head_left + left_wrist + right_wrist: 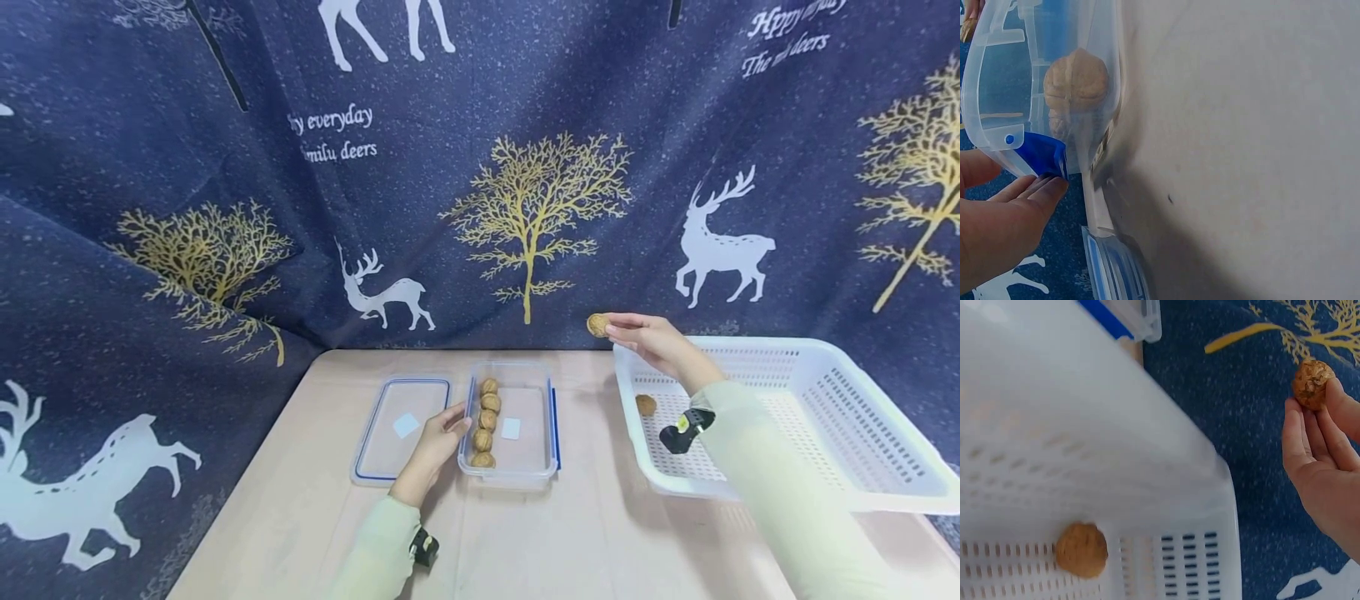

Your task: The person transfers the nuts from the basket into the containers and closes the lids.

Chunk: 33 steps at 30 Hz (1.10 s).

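My right hand [656,343] pinches a walnut [597,325] between thumb and fingertips, raised above the left rim of the white perforated basket [750,490]. Another walnut [1082,549] lies on the floor of that basket. With thumb and fingers, my left hand [438,439] grips the left side of a clear plastic food container [530,478], at its blue side clip [1044,154]. Inside the container, several walnuts [487,419] form a row along the left wall, and a small white square [511,428] shows to their right.
Left of the container lies its clear lid [365,442] with a blue seal, flat on the pale table [577,542]. A dark blue cloth [450,250] with deer and trees hangs behind the table. The basket takes up the table's right side.
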Each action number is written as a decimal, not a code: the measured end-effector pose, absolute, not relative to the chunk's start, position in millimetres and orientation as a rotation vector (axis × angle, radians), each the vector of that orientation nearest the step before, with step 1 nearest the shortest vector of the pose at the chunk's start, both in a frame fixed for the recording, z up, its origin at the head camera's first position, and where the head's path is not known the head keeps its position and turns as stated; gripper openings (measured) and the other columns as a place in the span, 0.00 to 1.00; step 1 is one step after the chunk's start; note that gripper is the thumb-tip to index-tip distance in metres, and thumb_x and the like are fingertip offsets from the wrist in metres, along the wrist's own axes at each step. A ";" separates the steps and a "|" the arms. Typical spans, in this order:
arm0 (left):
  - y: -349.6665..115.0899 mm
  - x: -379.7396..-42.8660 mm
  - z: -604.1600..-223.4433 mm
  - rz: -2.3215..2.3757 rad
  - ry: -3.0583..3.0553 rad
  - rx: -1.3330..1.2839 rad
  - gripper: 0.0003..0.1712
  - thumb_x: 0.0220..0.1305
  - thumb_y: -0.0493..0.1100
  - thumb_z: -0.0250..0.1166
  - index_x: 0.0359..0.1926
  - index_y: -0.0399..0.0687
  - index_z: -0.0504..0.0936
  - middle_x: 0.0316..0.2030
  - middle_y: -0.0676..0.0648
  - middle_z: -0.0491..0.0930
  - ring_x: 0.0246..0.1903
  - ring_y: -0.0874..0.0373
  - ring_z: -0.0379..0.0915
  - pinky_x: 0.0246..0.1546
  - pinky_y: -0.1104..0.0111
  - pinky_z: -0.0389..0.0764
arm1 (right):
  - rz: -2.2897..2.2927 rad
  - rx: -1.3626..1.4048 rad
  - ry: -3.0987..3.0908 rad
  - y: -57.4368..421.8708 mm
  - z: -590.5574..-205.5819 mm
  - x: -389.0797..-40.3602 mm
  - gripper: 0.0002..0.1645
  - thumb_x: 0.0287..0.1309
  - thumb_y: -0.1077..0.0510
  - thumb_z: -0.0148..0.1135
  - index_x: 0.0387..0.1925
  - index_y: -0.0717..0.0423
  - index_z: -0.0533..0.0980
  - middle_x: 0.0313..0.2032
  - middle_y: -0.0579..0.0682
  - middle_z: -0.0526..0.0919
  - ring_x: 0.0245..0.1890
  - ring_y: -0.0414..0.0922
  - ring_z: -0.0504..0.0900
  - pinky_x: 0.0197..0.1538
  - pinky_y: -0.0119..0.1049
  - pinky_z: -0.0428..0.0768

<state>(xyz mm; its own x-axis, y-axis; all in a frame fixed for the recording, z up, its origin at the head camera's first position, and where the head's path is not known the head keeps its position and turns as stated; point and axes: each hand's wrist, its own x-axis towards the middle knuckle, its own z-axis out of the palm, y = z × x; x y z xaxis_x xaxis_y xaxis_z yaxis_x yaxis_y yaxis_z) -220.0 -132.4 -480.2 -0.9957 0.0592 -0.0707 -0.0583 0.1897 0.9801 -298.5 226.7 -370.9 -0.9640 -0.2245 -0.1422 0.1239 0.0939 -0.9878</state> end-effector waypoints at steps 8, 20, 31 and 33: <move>-133.2 -221.5 -483.4 1.938 2.346 -0.012 0.26 0.70 0.35 0.54 0.66 0.30 0.65 0.65 0.30 0.64 0.65 0.37 0.61 0.67 0.51 0.64 | -1.978 -0.092 2.087 199.5 -374.7 -302.0 0.35 0.65 0.62 0.58 0.69 0.65 0.58 0.69 0.64 0.61 0.68 0.56 0.63 0.71 0.40 0.63; -132.2 -223.4 -484.3 1.947 2.352 -0.014 0.25 0.69 0.34 0.54 0.65 0.30 0.66 0.63 0.30 0.67 0.64 0.38 0.62 0.67 0.53 0.64 | -2.011 -0.094 2.018 163.7 -383.7 -299.5 0.33 0.63 0.64 0.59 0.67 0.67 0.62 0.67 0.63 0.65 0.65 0.53 0.67 0.71 0.43 0.63; -132.3 -221.5 -482.3 1.941 2.361 0.004 0.25 0.70 0.34 0.54 0.65 0.27 0.65 0.63 0.29 0.66 0.64 0.37 0.63 0.66 0.53 0.65 | -2.062 -0.109 1.950 140.1 -398.0 -296.7 0.30 0.62 0.68 0.58 0.65 0.70 0.64 0.61 0.62 0.73 0.47 0.38 0.80 0.68 0.42 0.68; -132.5 -221.7 -482.9 1.942 2.359 0.001 0.25 0.70 0.34 0.54 0.65 0.27 0.65 0.63 0.29 0.66 0.64 0.38 0.63 0.66 0.53 0.65 | -2.054 -0.112 1.950 136.9 -400.8 -296.1 0.30 0.62 0.68 0.58 0.65 0.69 0.65 0.58 0.59 0.76 0.48 0.39 0.80 0.67 0.41 0.69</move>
